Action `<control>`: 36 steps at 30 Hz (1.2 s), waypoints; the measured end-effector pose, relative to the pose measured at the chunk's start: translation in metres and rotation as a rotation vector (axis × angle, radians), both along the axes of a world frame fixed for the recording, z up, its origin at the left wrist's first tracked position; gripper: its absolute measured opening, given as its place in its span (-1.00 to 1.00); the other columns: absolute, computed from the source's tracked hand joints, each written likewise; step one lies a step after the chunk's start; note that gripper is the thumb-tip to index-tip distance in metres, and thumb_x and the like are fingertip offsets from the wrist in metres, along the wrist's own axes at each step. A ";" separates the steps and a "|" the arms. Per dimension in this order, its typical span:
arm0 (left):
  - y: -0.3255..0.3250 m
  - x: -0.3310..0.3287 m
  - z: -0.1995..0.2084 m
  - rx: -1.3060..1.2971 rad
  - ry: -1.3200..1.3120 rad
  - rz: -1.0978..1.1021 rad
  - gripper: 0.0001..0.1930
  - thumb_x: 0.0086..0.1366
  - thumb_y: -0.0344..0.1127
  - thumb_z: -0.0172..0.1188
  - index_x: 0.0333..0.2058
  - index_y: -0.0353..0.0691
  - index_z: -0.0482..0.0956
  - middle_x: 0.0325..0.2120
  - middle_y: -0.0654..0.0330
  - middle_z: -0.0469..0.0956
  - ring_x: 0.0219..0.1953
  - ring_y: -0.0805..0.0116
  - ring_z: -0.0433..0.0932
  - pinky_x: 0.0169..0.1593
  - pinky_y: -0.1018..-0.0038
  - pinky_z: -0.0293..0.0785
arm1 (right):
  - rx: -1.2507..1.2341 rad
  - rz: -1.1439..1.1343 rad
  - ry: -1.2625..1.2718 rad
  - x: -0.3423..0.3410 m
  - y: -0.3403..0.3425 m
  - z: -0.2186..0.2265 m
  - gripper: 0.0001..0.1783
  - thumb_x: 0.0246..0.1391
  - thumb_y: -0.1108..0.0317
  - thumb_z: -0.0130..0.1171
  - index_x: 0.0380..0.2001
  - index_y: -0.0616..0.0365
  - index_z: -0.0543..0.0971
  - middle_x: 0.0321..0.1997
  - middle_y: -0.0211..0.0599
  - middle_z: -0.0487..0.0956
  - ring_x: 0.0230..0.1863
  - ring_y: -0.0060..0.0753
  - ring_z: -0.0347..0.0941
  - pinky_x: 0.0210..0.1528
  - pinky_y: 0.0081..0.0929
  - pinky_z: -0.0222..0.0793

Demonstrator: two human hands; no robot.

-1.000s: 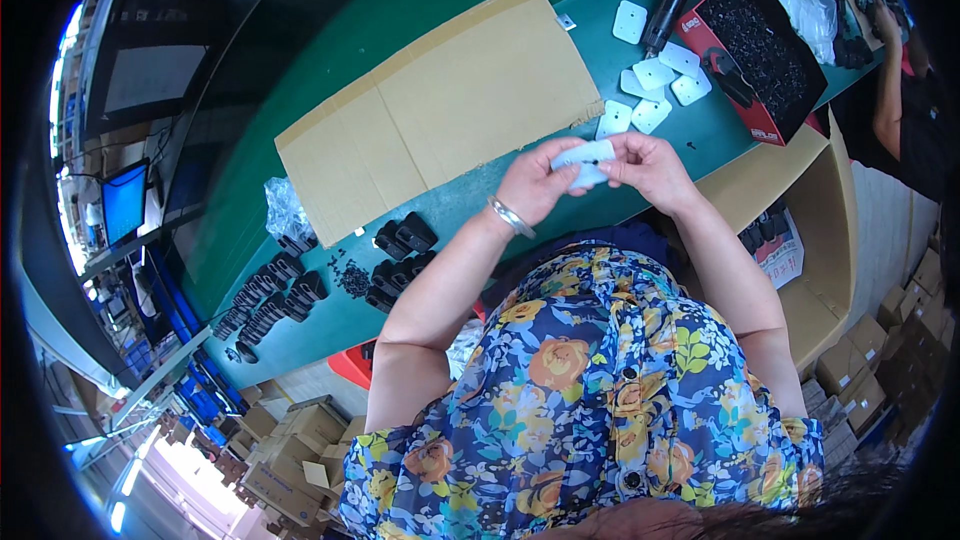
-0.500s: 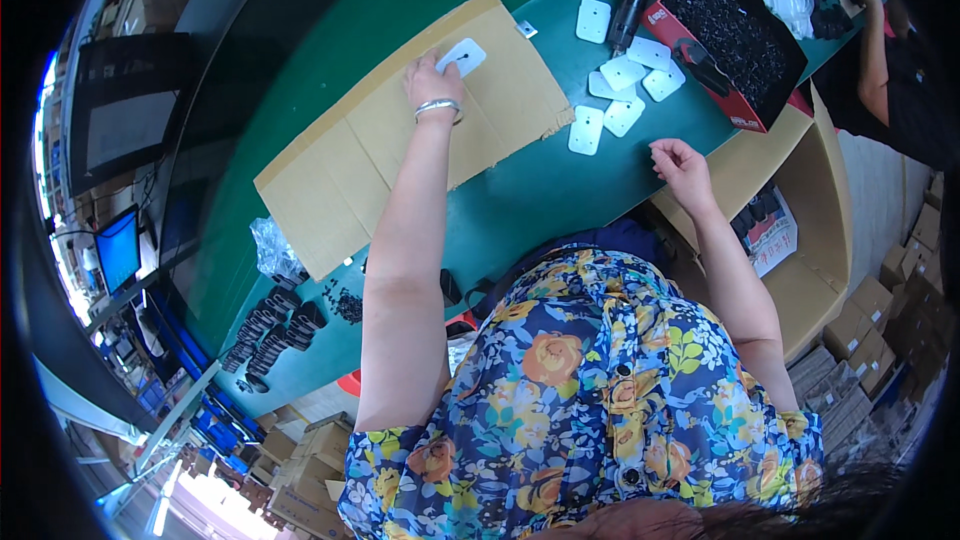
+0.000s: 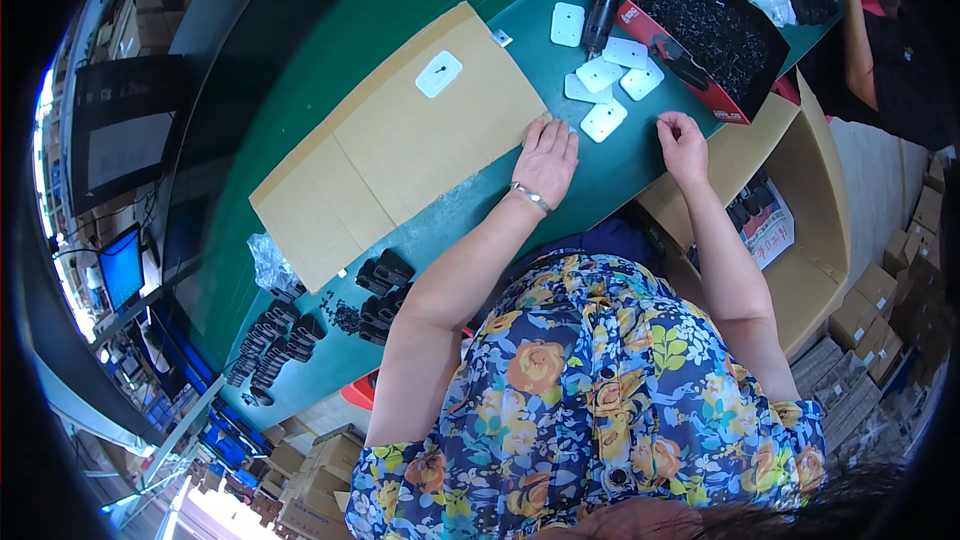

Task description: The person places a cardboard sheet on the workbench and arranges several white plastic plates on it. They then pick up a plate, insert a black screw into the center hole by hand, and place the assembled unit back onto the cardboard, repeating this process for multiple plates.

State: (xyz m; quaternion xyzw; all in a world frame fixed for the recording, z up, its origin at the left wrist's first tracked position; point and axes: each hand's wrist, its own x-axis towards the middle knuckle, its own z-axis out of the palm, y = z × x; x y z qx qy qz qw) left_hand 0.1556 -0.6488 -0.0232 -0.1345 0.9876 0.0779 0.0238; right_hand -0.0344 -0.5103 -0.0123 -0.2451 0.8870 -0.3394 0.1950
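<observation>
My left hand (image 3: 547, 162) lies palm down at the cardboard sheet's right corner, fingers stretched out. It covers the spot where a white plate lay; only a possible pale sliver shows at the fingertips. One white rounded plate (image 3: 438, 74) with a dark mark in its middle rests on the cardboard sheet (image 3: 370, 140). Several more white plates (image 3: 603, 122) lie loosely grouped on the green table, beyond my hands. My right hand (image 3: 684, 148) is held above the table's near edge, thumb and fingers pinched together. Whatever may be between them is too small to make out.
A black cylindrical tool (image 3: 607, 0) lies beside the plates. The red box (image 3: 688, 77) holds many small black pieces. Black molded parts (image 3: 275, 335) stand in rows at the left. An open carton (image 3: 820, 200) sits at the right, near another person's arm (image 3: 860, 50).
My left hand has left the plate on the cardboard and moved right and nearer, onto another plate's spot. My right hand stays pinched. The view has shifted slightly.
</observation>
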 end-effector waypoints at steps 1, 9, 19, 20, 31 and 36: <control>0.000 0.006 -0.002 0.031 0.017 -0.022 -0.48 0.10 -0.12 0.00 -0.01 -0.29 0.26 0.04 0.05 0.24 0.13 0.16 0.13 0.19 0.17 -0.11 | -0.015 -0.022 -0.015 -0.001 0.003 -0.002 -0.87 -0.09 0.38 0.10 -0.44 0.18 0.51 -0.45 -0.22 0.47 -0.43 -0.35 0.42 -0.34 -0.47 0.34; 0.011 0.003 -0.005 0.045 0.076 0.037 -0.57 0.15 -0.25 -0.12 -0.01 -0.30 0.26 0.04 0.04 0.23 0.14 0.17 0.12 0.21 0.18 -0.13 | 0.018 0.039 0.024 -0.002 0.016 -0.010 -0.72 -0.21 0.37 0.24 -0.35 0.15 0.48 -0.40 -0.30 0.39 -0.46 -0.41 0.37 -0.36 -0.53 0.34; 0.004 0.006 -0.001 0.181 0.112 0.097 -0.62 0.10 -0.42 -0.14 -0.05 -0.30 0.28 -0.01 0.02 0.29 0.05 0.16 0.25 0.08 0.37 0.21 | 0.016 0.425 0.170 0.004 0.016 -0.007 -0.78 -0.22 0.28 0.22 -0.39 0.00 0.52 -0.38 -0.34 0.41 -0.34 -0.28 0.39 -0.30 -0.41 0.33; 0.003 0.003 0.005 0.223 0.150 0.132 -0.61 0.09 -0.44 -0.12 -0.05 -0.30 0.28 -0.04 0.02 0.31 0.01 0.14 0.31 0.05 0.36 0.25 | 0.015 0.421 0.167 0.006 0.015 -0.007 -0.78 -0.22 0.28 0.22 -0.39 0.00 0.52 -0.38 -0.34 0.41 -0.34 -0.28 0.39 -0.30 -0.41 0.33; 0.025 0.020 0.078 1.836 0.404 1.048 -0.56 0.18 -0.54 -0.11 0.06 -0.25 0.14 -0.12 0.09 0.37 -0.15 0.29 0.44 -0.13 0.40 0.42 | -0.225 0.045 -0.537 0.017 0.018 -0.012 -0.88 -0.06 0.43 0.12 -0.39 0.18 0.45 -0.43 -0.34 0.50 -0.40 -0.50 0.46 -0.38 -0.59 0.38; 0.032 0.037 0.095 1.904 0.602 0.870 -0.54 0.15 -0.58 -0.08 0.05 -0.25 0.14 -0.15 0.09 0.39 -0.15 0.30 0.44 -0.14 0.37 0.45 | -0.465 0.054 -0.744 0.065 0.001 0.079 -0.88 -0.03 0.47 0.09 -0.36 0.23 0.45 -0.41 -0.34 0.51 -0.40 -0.60 0.44 -0.41 -0.68 0.37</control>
